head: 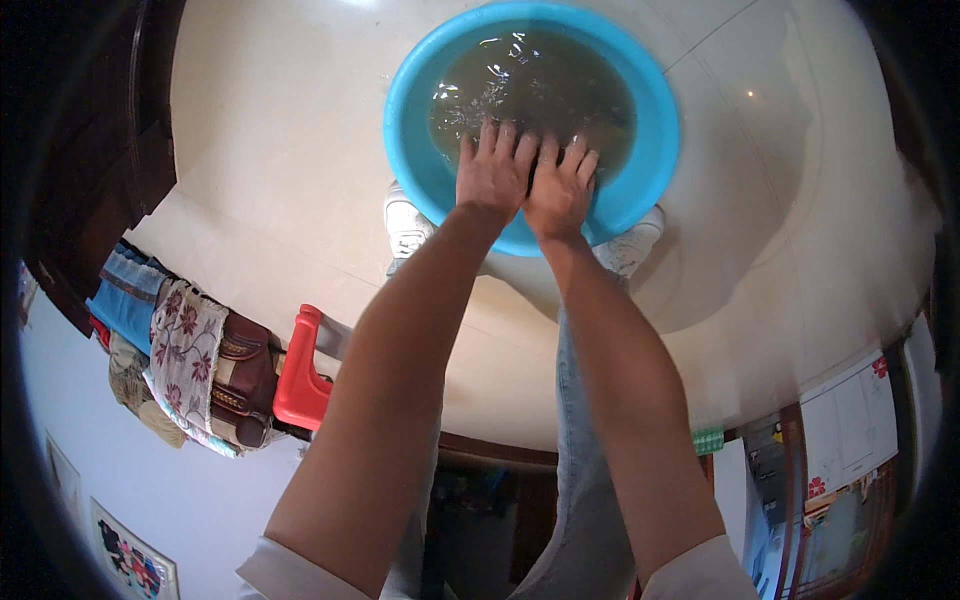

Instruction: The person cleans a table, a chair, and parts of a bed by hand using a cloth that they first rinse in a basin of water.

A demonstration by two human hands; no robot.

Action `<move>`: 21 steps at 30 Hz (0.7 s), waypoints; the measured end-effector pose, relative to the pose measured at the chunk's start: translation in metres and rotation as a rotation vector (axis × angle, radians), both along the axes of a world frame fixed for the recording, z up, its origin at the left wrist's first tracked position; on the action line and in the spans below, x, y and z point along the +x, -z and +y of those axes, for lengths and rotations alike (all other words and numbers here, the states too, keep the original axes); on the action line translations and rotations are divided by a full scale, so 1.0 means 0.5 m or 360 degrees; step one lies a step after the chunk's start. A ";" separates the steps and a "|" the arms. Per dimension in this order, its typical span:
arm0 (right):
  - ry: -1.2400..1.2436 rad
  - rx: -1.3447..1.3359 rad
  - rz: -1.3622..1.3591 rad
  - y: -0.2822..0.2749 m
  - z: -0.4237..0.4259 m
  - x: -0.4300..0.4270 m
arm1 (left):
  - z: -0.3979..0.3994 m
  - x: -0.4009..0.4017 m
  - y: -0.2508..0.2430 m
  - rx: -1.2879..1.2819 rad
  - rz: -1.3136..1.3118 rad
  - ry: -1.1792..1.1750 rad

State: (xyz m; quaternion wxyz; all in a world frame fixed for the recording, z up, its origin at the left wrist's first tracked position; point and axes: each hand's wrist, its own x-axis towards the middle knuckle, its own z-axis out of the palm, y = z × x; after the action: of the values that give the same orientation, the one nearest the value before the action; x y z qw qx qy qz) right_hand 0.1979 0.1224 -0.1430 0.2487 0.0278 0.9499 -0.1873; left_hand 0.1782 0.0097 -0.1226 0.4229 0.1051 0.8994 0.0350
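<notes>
A round blue plastic basin (658, 142) stands on the tiled floor, holding murky brownish water (555, 82) with bright ripples. Both my hands are over its near side, palms down and side by side, fingers pointing away from me. My left hand (491, 171) has its fingers spread, the tips at the water. Close beside it, my right hand (561, 184) also has its fingers apart, tips at the water's near edge. No object shows in either hand. Whether the palms touch anything below is hidden.
White shoes (405, 225) flank the basin's near side. At the left are a red plastic stool (300, 382) and a wooden seat draped with a floral cloth (187, 352). Dark wooden furniture (97, 150) stands at the upper left. White cabinets (847, 427) show at the lower right.
</notes>
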 end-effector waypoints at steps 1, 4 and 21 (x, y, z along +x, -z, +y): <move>0.0001 0.0000 0.0022 -0.006 0.003 0.000 | 0.002 0.004 0.000 0.0123 0.0046 -0.0285; 0.0456 -0.0427 0.0080 -0.013 0.014 0.019 | 0.010 0.030 0.011 0.0200 -0.0035 -0.0865; 0.0419 -0.0798 -0.0069 -0.140 0.000 0.010 | -0.036 0.031 -0.071 0.0493 0.0403 -0.0675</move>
State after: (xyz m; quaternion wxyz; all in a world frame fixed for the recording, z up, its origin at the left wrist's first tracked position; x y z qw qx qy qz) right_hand 0.2029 0.1223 -0.0730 0.2415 0.0924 0.8566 -0.4465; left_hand 0.1939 -0.0085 -0.0872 0.2695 -0.0185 0.9308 0.2462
